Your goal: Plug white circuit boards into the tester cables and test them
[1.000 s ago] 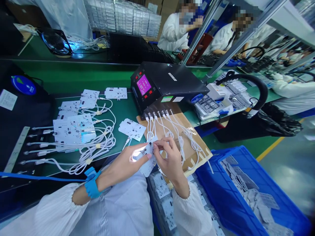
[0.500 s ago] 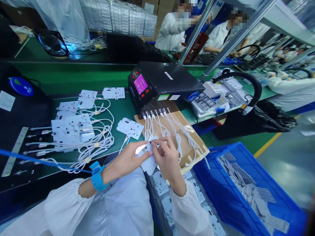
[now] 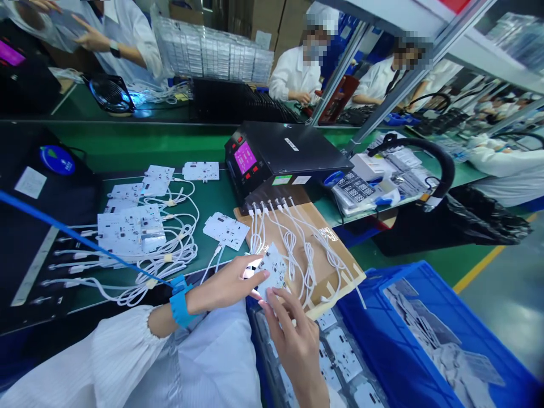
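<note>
My left hand [image 3: 232, 283], with a blue strap at the wrist, pinches a white circuit board [image 3: 274, 265] by its left side. At the board's lower edge, my right hand [image 3: 291, 334] touches it with thumb and fingertips. Just left of them another white board [image 3: 226, 230] lies on the green bench, a white cable at its lower end. Behind the held board, bundled white cables [image 3: 289, 245] run from a black box with a pink screen [image 3: 289, 153] over brown cardboard [image 3: 329, 258].
Several boards [image 3: 127, 229] with coiled cables [image 3: 170, 258] lie at the left beside a black case [image 3: 25, 226]. A tray of boards [image 3: 340, 354] sits below my right hand, a blue bin [image 3: 361, 294] to its right. People in white work across the bench.
The held board has turned and shows more of its face. My right hand has moved down from its top to its lower edge. The head view has shifted, and a person's hands appear at upper left.
</note>
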`<state>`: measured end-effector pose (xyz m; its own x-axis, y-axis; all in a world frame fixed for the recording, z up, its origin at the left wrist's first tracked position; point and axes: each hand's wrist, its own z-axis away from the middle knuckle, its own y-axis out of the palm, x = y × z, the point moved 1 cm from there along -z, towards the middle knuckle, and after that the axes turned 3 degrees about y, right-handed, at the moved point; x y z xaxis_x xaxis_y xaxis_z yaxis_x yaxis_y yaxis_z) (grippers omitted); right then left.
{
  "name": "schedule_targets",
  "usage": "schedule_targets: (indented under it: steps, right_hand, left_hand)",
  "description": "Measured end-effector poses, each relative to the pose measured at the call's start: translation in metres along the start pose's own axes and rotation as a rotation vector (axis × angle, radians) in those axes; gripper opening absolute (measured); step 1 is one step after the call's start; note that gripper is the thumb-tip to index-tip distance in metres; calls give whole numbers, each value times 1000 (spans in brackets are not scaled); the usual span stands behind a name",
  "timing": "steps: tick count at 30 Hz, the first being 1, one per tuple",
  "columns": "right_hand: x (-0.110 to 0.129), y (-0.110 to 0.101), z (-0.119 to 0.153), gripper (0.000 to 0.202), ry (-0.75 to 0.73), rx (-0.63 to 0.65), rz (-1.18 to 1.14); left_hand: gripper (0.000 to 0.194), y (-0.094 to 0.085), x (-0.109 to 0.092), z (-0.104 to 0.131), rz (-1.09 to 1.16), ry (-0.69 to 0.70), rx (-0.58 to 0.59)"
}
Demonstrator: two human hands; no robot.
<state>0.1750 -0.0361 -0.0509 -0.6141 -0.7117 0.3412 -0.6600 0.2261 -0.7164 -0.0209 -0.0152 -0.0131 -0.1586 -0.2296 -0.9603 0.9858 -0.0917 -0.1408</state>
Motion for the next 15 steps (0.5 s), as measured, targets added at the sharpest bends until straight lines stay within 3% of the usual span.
schedule_targets:
  steps: [3, 5, 7, 9, 11, 15]
  right_hand:
    - [-9, 5, 5, 60, -129, -77, 33]
    - [-15, 8, 9, 67, -208, -114, 51]
    - [-20, 11, 13, 62, -285, -105, 63]
    - [-24, 12, 15, 47, -364, -69, 84]
    - [-28, 13, 17, 35, -427, -38, 116]
    - [-36, 12, 18, 34, -464, 9, 195]
  left_hand:
    - [60, -20, -14, -3, -53, -25, 175]
    - [57, -45, -29, -11, -162, 10, 212]
    - [55, -80, -46, -29, -344, 70, 100]
    - [54, -121, -59, -55, -579, 101, -127]
    - [46, -160, -65, -87, -877, -3, -291]
    - [44, -218, -63, -145, -1016, -82, -360]
